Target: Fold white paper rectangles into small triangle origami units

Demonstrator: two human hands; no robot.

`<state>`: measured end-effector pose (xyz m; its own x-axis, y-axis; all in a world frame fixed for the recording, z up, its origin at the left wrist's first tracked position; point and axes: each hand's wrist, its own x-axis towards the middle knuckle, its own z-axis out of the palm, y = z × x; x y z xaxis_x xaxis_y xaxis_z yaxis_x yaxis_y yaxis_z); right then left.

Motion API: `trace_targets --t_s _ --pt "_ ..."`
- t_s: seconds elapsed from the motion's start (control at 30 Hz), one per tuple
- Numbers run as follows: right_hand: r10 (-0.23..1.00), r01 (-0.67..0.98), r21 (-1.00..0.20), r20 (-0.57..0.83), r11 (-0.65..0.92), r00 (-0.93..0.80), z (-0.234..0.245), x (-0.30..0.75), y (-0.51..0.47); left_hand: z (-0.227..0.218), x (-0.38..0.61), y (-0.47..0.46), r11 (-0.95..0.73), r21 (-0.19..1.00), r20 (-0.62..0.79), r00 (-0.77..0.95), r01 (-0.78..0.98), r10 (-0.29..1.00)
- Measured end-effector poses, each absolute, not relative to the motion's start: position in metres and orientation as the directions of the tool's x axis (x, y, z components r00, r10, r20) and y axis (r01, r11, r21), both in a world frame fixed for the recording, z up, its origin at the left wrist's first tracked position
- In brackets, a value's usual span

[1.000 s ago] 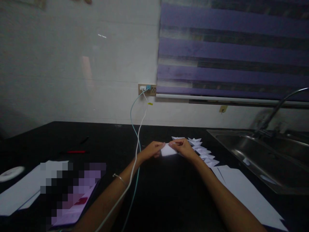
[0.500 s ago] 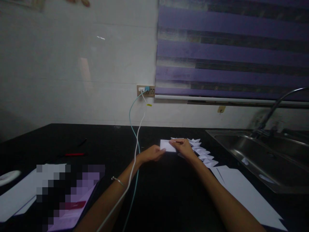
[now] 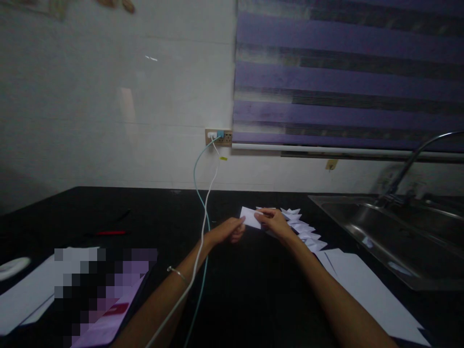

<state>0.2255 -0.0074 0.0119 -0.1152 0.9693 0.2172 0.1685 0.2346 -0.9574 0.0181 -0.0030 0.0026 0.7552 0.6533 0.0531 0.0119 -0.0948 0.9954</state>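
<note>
In the head view, both hands grasp a small folded white paper (image 3: pixel 249 216), held near the far side of the dark table (image 3: pixel 246 299), about midway across. The left hand (image 3: pixel 232 230) pinches its left side, thumb on top and fingers curled underneath; the right hand (image 3: pixel 272 220) grips its right side between thumb and fingers.

The likeliest trouble is a crooked crease: the paper is small, tilted and seems to be held off the table, so uneven pressure from the 2 thumbs could let its layers slide. Pulling the hands apart too hard could tear a fold or open it. The right hand is also just beside a row of folded paper shapes (image 3: pixel 303 229), at least 4 of them, overlapping; a careless knuckle could flatten or scatter them. The white cable (image 3: pixel 197 261) runs across the left forearm, so a wide arm movement might snag it. The dim light could make misaligned edges hard to notice.

The clearest container is the metal sink (image 3: pixel 317 199) on the right. Pale patches show along its near left side; whether they are scraps or reflections, I cannot tell. Near the sink, white sheets (image 3: pixel 366 295) lie flat on the table, outside it.
</note>
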Motion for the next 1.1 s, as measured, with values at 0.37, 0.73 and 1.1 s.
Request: trace_targets --t_s 0.37,0.73,1.1 --pt "0.875 0.411 -0.775 0.395 0.480 -0.279 0.014 0.216 -0.018 -0.004 0.017 0.004 -0.264 0.964 0.203 0.603 0.013 0.771" --pt "0.649 0.657 -0.211 0.529 0.724 -0.546 0.037 0.202 -0.046 -0.003 0.023 0.007 -0.164 0.986 0.136 0.497 0.013 0.857" --pt "0.640 0.587 -0.279 0.480 0.760 -0.601 0.035 0.213 -0.043 -0.010 0.020 0.012 -0.052 0.993 0.098 0.509 -0.104 0.855"
